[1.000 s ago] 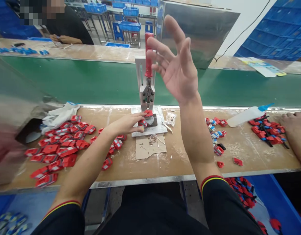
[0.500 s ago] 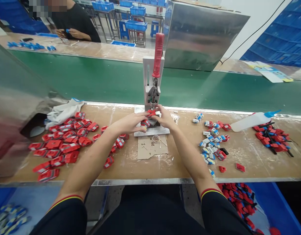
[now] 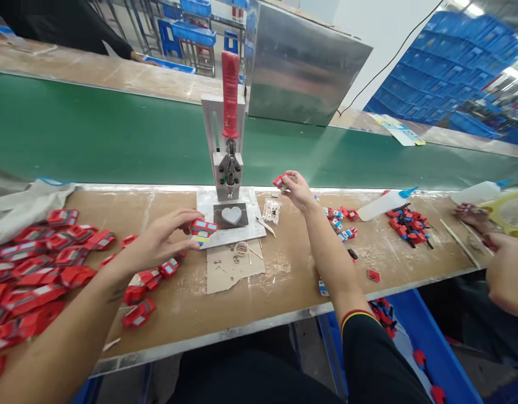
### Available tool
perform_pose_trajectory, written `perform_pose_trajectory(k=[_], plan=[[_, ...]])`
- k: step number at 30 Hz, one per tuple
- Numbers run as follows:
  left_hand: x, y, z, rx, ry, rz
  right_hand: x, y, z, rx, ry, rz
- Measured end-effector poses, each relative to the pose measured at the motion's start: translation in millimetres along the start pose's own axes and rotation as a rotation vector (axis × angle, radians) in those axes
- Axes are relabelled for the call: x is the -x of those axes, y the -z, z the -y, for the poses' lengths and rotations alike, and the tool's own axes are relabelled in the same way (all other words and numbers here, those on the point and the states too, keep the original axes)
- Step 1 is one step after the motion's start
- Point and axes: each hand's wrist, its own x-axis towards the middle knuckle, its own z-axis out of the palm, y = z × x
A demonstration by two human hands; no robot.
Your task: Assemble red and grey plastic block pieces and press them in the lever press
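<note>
Red car-shaped piece (image 3: 203, 229), with pale windows and a yellow strip, sits in the left hand (image 3: 190, 230), which I see gripping it between thumb and fingers. It is at the left edge of the press's metal base (image 3: 206, 199); from this camera I cannot tell whether it touches the metal. I have the right hand (image 3: 293, 188) raised to the right of the press, fingers closed on a second red piece (image 3: 279, 181), partly hidden by the fingertips.

Between the two hands I see the press (image 3: 223, 151) with its red handle (image 3: 230, 95) upright. Beneath it, a grey heart-shaped block (image 3: 231, 215) lies on a dark plate (image 3: 244, 217), with no piece on top of it. A packet of small white sticks (image 3: 272, 210) is just beside the base on the right, and a torn cardboard sheet (image 3: 219, 280) lies in front on the bench (image 3: 292, 286).

Left of the press I have a large heap of red pieces (image 3: 44, 269) near a white cloth (image 3: 27, 205). Over on the right, a white bottle (image 3: 380, 206) with a blue tip lies beside a pile of red-and-black parts (image 3: 410, 224). Another person's hand (image 3: 505, 252) shows at the far right.
</note>
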Motion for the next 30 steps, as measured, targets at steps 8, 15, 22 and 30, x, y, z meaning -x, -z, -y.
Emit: perform_pose_trajectory(k=[8, 15, 22, 30], plan=[[18, -30.7, -10, 0.476, 0.249, -0.131, -76, -10, 0, 0.421, 0.052, 0.055], [-6, -36.3, 9, 0.403, 0.227, -0.235, -71, 24, 6, 0.526, 0.125, -0.042], [-59, -63.4, 27, 0.233, 0.168, -0.307, -42, -6, 116, 0.188, 0.887, -0.095], [-78, -91.2, 28, 0.048, 0.155, -0.361, 33, -80, 202, 0.060, 0.927, 0.043]])
